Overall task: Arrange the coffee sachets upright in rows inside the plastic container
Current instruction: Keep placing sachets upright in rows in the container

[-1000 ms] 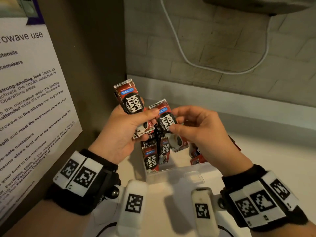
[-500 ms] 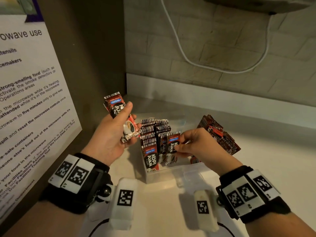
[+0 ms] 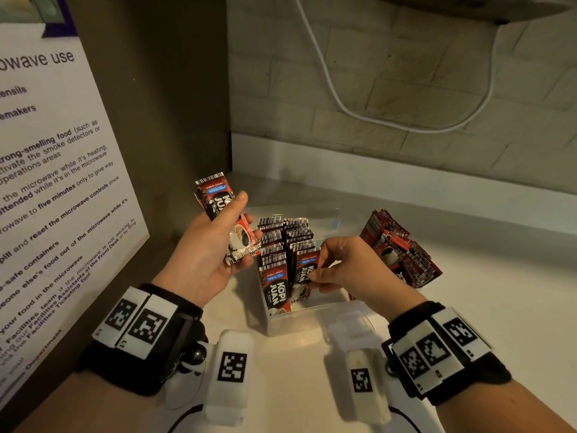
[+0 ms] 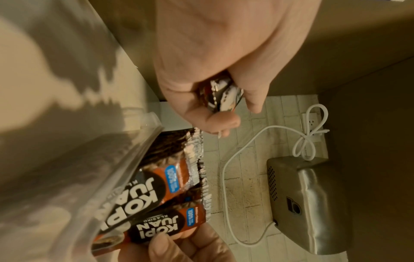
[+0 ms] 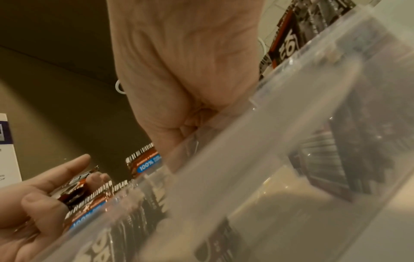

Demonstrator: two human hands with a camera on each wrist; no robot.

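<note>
Since a second ago both hands have dropped from chest height toward the container; the sachet the right hand pinched in the air now stands at the front of the right row, and the left hand's bundle has swung out to the left

Head view: left hand point(image 3: 208, 257) raised left of the plastic container point(image 3: 315, 320), thumb and fingers clamped on a small stack of sachets point(image 3: 225, 214), tilted, print facing the camera. Right hand point(image 3: 346, 266) reaches over the container's right part, fingertips pinching the edge of the front sachet point(image 3: 304, 278) in the right row. Two rows of upright sachets point(image 3: 282, 242) fill the container's left part, barcoded top edges showing. Loose pile of sachets point(image 3: 402, 248) lies on the tabletop point(image 3: 487, 295) just right of the container, behind the right hand. Microwave notice point(image 3: 53, 170) on the left wall; white cable point(image 3: 343, 104) loops across the tiled back wall

Left wrist view: left hand point(image 4: 215, 70) curled round the sachet stack point(image 4: 221, 98), only its end visible. Below, container wall point(image 4: 94, 177), upright rows behind it, and right-hand fingers point(image 4: 165, 248) on the front sachet point(image 4: 163, 228). Steel appliance point(image 4: 306, 203) on the wall

Right wrist view: right hand point(image 5: 186, 70) dips behind the blurred container rim point(image 5: 257, 150); fingertips hidden. Left hand point(image 5: 33, 209) at lower left with its stack
</note>
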